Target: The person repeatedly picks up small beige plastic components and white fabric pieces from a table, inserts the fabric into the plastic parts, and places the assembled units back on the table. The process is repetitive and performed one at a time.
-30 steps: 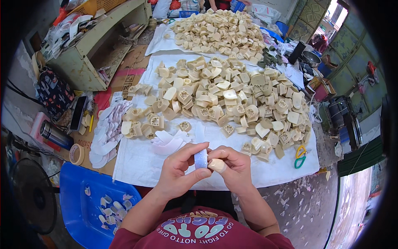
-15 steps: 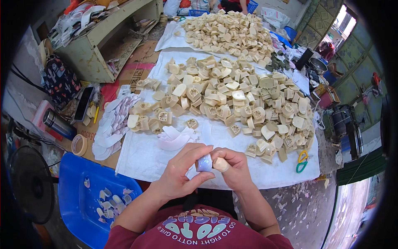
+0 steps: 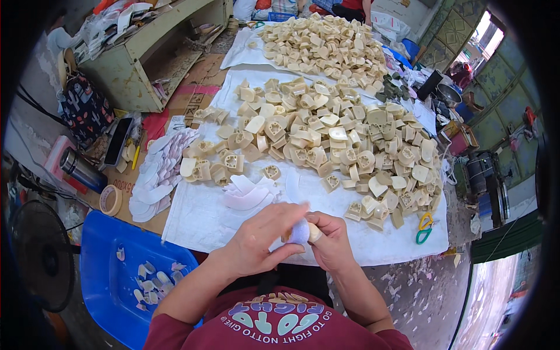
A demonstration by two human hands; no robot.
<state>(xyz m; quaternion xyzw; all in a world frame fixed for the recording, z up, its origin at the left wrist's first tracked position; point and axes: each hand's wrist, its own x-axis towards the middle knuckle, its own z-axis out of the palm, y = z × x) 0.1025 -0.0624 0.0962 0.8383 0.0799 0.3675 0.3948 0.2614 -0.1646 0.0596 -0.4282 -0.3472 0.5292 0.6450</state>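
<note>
A small heel-shaped block wrapped in shiny lilac material sits between my hands, above the near edge of the cloth. My right hand grips it from the right; a pale cover shows at the thumb. My left hand is around its left side, with fingers stretched out above it, their tips smeared by motion, and the thumb apart below. The block's far side is hidden by my fingers. Just beyond lie pale pink curved strips and a single whitish strip.
Many beige heel-shaped blocks are heaped on the white cloth. Stacked pale strips lie left. A blue tub with small pieces stands lower left, near a fan. Scissors with yellow and green handles rest right.
The lilac block has moved slightly right and turned. My left fingers have straightened and lifted over it, while my right hand keeps its grip. A person at the back has shifted.
</note>
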